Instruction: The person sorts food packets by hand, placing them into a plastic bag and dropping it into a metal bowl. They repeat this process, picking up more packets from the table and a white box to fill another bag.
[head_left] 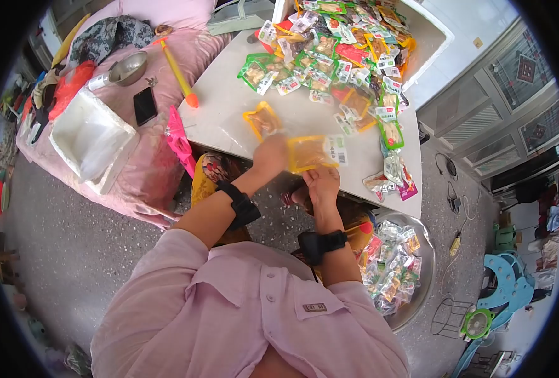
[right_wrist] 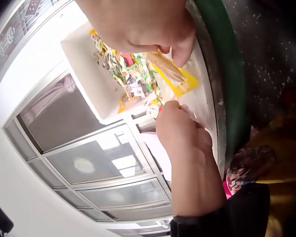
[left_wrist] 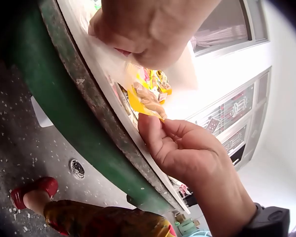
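Note:
My right hand (head_left: pixel 323 186) pinches the near edge of a yellow-edged clear food packet (head_left: pixel 309 153) over the table's front edge. Brown food shows through its film, and a white label is at its right end. In the right wrist view, the packet (right_wrist: pixel 173 74) hangs below the fingers of my right hand (right_wrist: pixel 143 24). My left hand (head_left: pixel 271 157), motion-blurred, is at the packet's left end with fingers bent; I cannot tell whether they grip anything. Just beyond it on the table lies a second yellow-edged packet (head_left: pixel 262 120).
Many food packets (head_left: pixel 320 60) spill from a white foam box (head_left: pixel 433 38) across the table (head_left: pixel 219 116). At my right stands a metal basin (head_left: pixel 427 271) of packets. A bed on the left holds an empty foam box (head_left: pixel 62 132), a phone (head_left: pixel 145 106) and a metal bowl (head_left: pixel 128 68).

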`<state>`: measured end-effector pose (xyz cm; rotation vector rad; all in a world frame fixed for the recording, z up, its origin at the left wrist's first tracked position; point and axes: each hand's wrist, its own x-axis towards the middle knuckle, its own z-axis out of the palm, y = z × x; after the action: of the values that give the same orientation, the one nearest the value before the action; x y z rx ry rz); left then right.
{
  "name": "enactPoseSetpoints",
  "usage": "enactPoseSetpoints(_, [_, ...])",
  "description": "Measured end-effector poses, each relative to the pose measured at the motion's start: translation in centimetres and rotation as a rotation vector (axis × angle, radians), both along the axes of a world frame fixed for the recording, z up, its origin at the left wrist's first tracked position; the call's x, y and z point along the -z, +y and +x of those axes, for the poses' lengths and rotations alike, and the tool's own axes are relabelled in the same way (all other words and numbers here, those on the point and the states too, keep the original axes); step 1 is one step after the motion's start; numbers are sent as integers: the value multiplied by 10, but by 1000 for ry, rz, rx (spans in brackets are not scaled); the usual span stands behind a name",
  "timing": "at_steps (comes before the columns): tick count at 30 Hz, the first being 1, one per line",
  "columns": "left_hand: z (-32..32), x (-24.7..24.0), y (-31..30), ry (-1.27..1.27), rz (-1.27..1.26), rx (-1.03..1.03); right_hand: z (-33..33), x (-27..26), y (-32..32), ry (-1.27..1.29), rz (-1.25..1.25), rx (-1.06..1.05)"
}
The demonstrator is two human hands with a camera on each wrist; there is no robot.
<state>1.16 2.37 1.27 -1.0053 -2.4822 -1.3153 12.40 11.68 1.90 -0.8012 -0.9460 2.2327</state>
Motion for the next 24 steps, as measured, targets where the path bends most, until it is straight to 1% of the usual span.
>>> enactPoseSetpoints(2, [-2, -2, -2, 6, 10, -18, -2, 0, -4, -5, -9, -6])
enactPoseSetpoints(7, [14, -19, -3, 25, -176, 77, -12, 3, -12, 86, -69, -78])
enactPoseSetpoints(8, [16, -24, -4, 27, -205, 91, -17, 4, -15, 73, -115, -186])
enactPoseSetpoints(10, [18, -28, -7, 21, -129, 129, -25, 5, -20, 47, -206, -400])
enactPoseSetpoints(13, [17, -29, -13, 24, -57, 162, -10, -1, -5, -98, -130, -588])
enactPoseSetpoints(14, [17, -28, -16, 25, -39, 165, -3, -4, 3, -92, -137, -547])
enactPoseSetpoints(16, [19, -35, -21, 22, -108, 169, 11, -9, 20, -87, -152, -461])
enactPoseSetpoints(17, [21, -37, -22, 19, -142, 174, 13, -8, 27, -128, -86, -467])
enactPoseSetpoints(20, [25, -40, -23, 80, -127, 189, 11, -7, 36, -258, 114, -471])
enactPoseSetpoints(22, [23, -31, -17, 149, -65, 190, 6, -11, 31, -358, 259, -463])
enactPoseSetpoints(23, [20, -26, -14, 184, -33, 188, 3, -14, 25, -352, 263, -452])
enactPoseSetpoints(24, [18, -23, -11, 156, -87, 173, 1, -18, 17, -347, 268, -443])
